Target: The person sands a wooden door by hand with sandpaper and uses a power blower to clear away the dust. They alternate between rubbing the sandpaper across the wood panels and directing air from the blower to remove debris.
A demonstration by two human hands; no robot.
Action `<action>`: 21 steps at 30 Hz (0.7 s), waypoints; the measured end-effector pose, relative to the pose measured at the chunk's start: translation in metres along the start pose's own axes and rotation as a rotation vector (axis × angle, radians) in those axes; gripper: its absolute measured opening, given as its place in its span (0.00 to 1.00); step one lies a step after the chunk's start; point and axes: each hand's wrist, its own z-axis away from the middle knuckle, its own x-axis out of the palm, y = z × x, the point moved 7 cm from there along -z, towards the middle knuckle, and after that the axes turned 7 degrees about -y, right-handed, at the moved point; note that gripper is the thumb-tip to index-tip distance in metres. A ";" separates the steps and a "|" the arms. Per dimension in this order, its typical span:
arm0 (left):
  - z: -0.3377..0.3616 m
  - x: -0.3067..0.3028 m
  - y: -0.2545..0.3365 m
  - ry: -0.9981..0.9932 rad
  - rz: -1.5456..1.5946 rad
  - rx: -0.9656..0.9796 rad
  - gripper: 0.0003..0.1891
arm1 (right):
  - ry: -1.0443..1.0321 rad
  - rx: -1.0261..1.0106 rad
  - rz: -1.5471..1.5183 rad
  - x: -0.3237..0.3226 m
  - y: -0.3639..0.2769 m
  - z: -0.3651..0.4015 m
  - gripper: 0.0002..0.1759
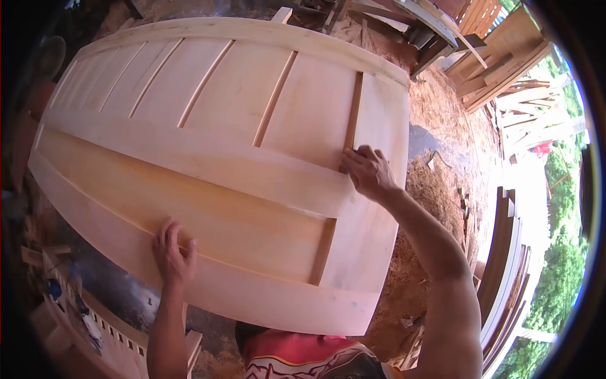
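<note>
A large pale wooden panel door (259, 167) lies flat in front of me, with long slots across its upper half and a wide recessed panel (208, 205) nearer my body. My right hand (368, 170) presses at the near end of the rightmost slot (355, 104). Its fingers are bent and drawn together; whatever may be under the fingertips is hidden. On the near edge board of the door rests my left hand (173, 252), fingers apart, their tips reaching over the edge of the recessed panel.
Wood shavings (435, 221) cover the ground on the right. Stacked dark boards (502, 252) stand at the lower right, and wooden panels (499, 60) lean at the upper right. A workbench (423, 25) is beyond the door. A slotted wooden piece (113, 328) lies at the lower left.
</note>
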 end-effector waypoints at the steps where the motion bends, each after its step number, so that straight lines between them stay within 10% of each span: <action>1: 0.000 0.000 0.000 0.005 0.003 0.003 0.26 | 0.021 -0.065 -0.064 -0.003 -0.004 0.010 0.14; 16: -0.002 0.000 0.005 0.001 -0.019 -0.010 0.26 | 0.047 0.263 -0.233 0.012 -0.093 -0.041 0.17; 21: 0.005 0.000 0.002 -0.014 -0.004 0.051 0.26 | 0.170 0.093 -0.266 0.019 -0.125 -0.074 0.14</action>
